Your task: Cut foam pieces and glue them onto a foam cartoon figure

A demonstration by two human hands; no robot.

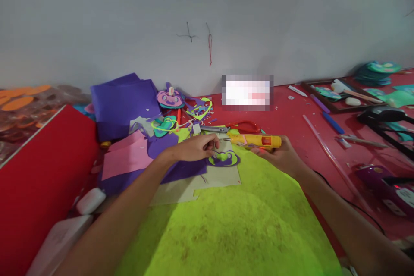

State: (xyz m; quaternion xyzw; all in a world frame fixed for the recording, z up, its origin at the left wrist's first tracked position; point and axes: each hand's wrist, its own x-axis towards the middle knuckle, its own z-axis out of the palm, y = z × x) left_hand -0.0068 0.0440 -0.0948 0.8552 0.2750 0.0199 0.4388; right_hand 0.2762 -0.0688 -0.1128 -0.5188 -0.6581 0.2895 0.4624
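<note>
My right hand (284, 155) grips a yellow hot glue gun (255, 140), its nozzle pointing left toward my other hand. My left hand (196, 146) has its fingers curled in a pinch just left of the nozzle; whatever is between the fingertips is too small to name. Right below those fingers lies a purple and lime-green cut-out (223, 163) with small round pieces on it. It rests on a pale sheet (223, 178) over a large lime-green sheet (246, 224). Scissors (244, 127) with red handles lie behind the glue gun.
Purple sheets (124, 103), pink sheets (127, 155) and a pink cut-out (170, 98) are at left, near scraps (202, 110). A red panel (48, 181) stands far left. On the right are a clear stick (333, 159), a blue pen (333, 123), a dark-framed tray (330, 107) and a purple power strip (384, 189).
</note>
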